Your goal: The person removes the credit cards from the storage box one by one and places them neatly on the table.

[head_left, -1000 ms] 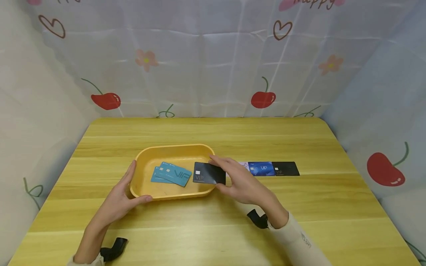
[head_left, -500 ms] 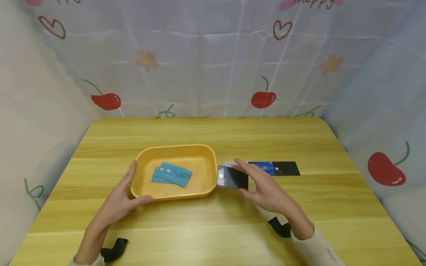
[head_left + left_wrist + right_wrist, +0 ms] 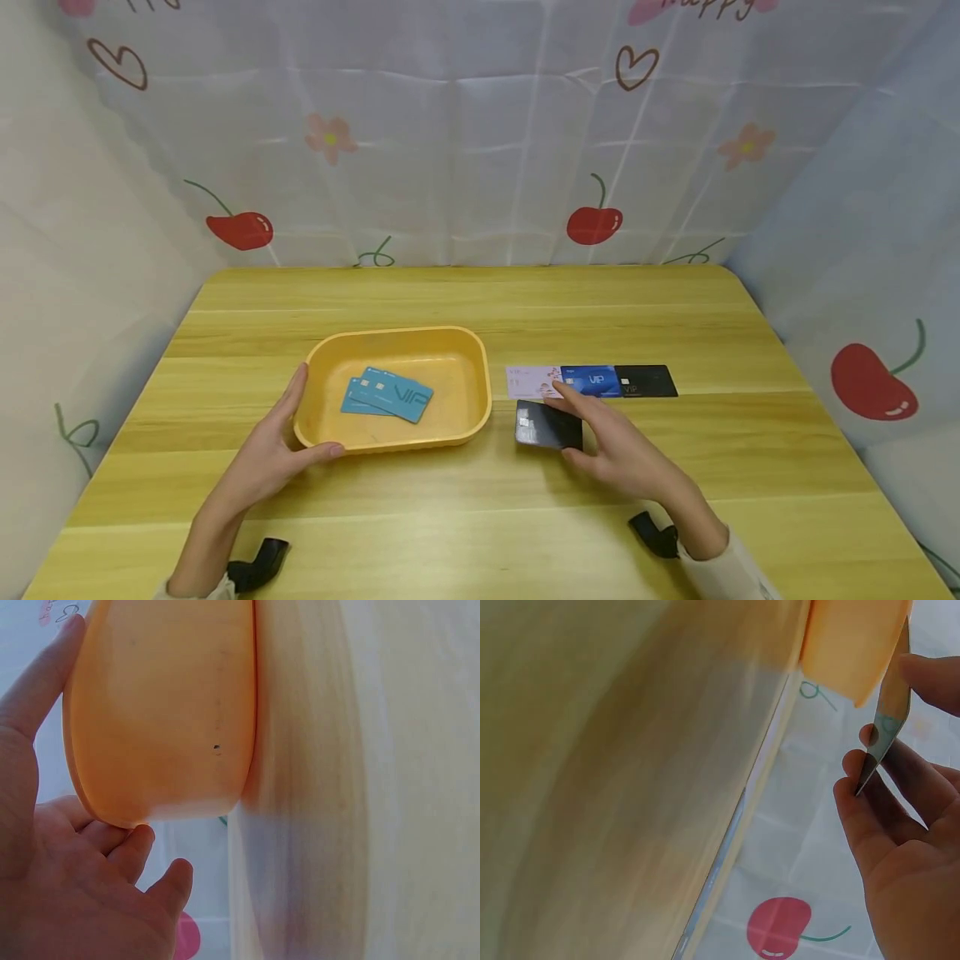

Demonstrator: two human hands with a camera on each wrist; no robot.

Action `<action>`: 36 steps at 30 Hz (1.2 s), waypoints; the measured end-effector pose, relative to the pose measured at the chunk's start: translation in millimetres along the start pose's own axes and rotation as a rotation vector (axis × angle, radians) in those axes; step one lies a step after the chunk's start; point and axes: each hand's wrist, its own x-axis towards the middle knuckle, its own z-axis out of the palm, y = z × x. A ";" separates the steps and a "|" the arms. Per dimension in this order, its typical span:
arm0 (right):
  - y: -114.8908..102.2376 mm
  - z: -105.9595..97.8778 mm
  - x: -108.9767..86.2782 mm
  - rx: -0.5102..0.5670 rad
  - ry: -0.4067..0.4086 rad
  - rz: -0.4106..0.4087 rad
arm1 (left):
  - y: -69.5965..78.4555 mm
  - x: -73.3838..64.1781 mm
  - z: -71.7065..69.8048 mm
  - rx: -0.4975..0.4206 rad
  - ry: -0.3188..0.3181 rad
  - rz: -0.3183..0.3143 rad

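Pinching a black card [image 3: 546,427] between thumb and fingers, your right hand [image 3: 626,450] held it raised above the desk [image 3: 420,533], to the right of the yellow tray [image 3: 459,393]. Your left hand [image 3: 262,450] gripped the tray's left end, its thumb on the near rim and its fingers round the side. Inside the tray lay overlapping teal VIP cards [image 3: 397,395]. Beyond your right hand, a pale card [image 3: 529,382] with a reddish print, a blue card [image 3: 590,380] and a dark card [image 3: 648,380] lay side by side in a row on the desk. A cherry-printed cloth [image 3: 480,167] hung behind the desk.
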 end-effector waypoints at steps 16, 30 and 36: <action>10.7 3.8 4.8 -0.033 -0.090 0.020 | -2.1 -0.7 0.4 0.006 0.009 0.011; 23.3 8.6 18.2 -0.006 -0.177 0.040 | -3.7 0.2 2.7 -0.005 -0.003 0.033; 21.8 10.3 21.1 -0.053 -0.180 0.037 | -4.3 -0.4 1.3 -0.014 0.002 0.029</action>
